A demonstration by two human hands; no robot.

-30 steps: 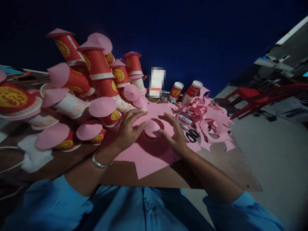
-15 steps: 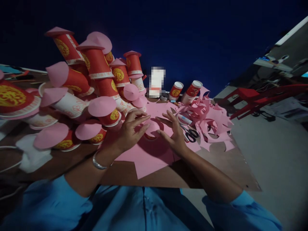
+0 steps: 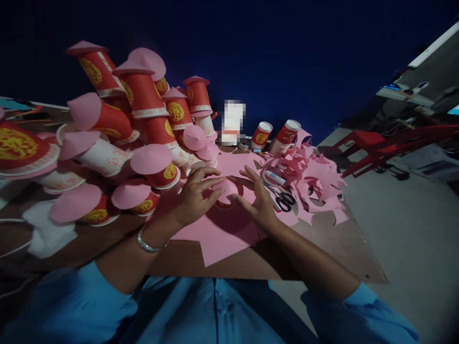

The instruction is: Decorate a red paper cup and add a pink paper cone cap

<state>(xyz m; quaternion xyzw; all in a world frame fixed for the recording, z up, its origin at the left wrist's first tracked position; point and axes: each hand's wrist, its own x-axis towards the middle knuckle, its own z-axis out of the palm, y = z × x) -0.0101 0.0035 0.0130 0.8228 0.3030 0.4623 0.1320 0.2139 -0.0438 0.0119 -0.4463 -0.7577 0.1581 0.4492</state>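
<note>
A pink paper cone (image 3: 227, 191) sits like a roof on a red paper cup (image 3: 224, 205), which shows only as a narrow strip below it. Curved along the cone's left side is my left hand (image 3: 201, 193), open with its fingers apart. On the right side my right hand (image 3: 256, 198) is open too, thumb and fingers spread around the rim. The fingertips are at the cone's edge; whether they press on it I cannot tell. Beneath lie pink paper sheets (image 3: 225, 239). Scissors (image 3: 285, 200) rest just right of my right hand, beside a glue stick (image 3: 275, 177).
Many red cups with pink cone tops (image 3: 145, 93) are stacked at the left. Pink paper scraps (image 3: 315, 181) heap up at the right. Two bare-topped cups (image 3: 262, 135) stand at the back near a roll of tape (image 3: 243, 144). A red chair (image 3: 366, 143) is beyond the table.
Both hands have drawn slightly closer around the cone, their fingers lowering toward its rim. The cup and the things around it stay in place.
</note>
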